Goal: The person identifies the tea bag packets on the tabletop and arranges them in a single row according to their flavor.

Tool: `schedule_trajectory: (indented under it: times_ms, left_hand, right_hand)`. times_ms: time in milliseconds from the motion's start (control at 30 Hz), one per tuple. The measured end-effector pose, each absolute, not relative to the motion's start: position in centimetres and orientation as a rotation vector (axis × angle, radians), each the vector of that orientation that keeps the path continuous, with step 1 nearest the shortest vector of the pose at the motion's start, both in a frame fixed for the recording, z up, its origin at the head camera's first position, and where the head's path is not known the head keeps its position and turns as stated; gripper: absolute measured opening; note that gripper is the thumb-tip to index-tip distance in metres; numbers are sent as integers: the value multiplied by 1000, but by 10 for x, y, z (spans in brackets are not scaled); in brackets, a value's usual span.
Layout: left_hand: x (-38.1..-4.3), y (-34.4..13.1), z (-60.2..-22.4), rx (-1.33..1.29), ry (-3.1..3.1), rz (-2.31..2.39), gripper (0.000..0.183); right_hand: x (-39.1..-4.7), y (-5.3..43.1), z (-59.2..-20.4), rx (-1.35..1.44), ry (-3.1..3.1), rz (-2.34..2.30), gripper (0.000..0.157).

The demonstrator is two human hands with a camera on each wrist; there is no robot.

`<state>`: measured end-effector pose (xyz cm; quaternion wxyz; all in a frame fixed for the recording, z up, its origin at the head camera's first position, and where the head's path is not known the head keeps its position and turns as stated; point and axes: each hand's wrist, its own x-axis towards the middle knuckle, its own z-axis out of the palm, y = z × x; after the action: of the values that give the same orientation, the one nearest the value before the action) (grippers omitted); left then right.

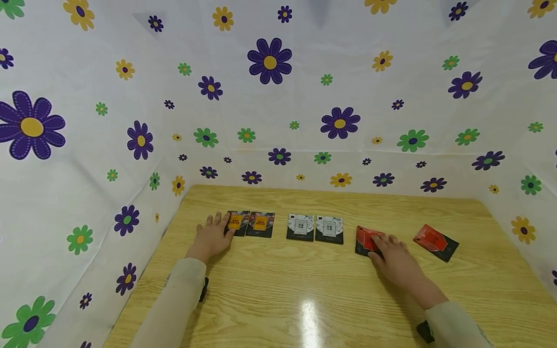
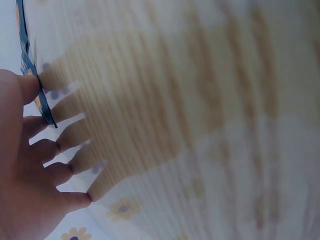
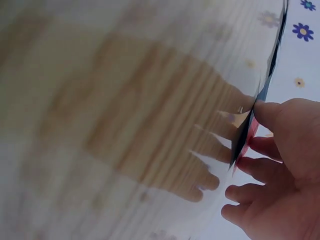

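Two dark packets with orange labels lie side by side at the left in the head view. My left hand (image 1: 213, 240) touches the outer orange-labelled packet (image 1: 237, 223) with spread fingers, against its left side and near edge. The other orange-labelled packet (image 1: 261, 224) lies to its right. At the right, my right hand (image 1: 398, 261) rests its fingertips on a red-and-black packet (image 1: 364, 236), thumb at its near corner; the hand hides part of it. The right wrist view shows this packet (image 3: 246, 142) nearly edge-on under the fingers. A second red-and-black packet (image 1: 436, 242) lies askew farther right.
Two white-and-black packets, a left one (image 1: 300, 227) and a right one (image 1: 329, 229), lie side by side mid-table. The glossy wood-grain table (image 1: 270, 285) meets a white flower-print cloth (image 1: 296, 101) at the back and both sides.
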<state>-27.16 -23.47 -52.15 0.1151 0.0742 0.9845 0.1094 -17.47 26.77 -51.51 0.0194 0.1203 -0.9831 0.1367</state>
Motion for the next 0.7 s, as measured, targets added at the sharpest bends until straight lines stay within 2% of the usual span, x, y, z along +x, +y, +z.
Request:
schedule_trajectory:
  times_ms: [167,700]
  left_hand:
    - [-271,-235,-522,216,2897,323,67]
    - [-272,-236,-521,220,2891,298,67]
  right_hand:
    - [-179,272,-514,360,-3089,504,61]
    - [-194,281,-510,420,-3105,481,56]
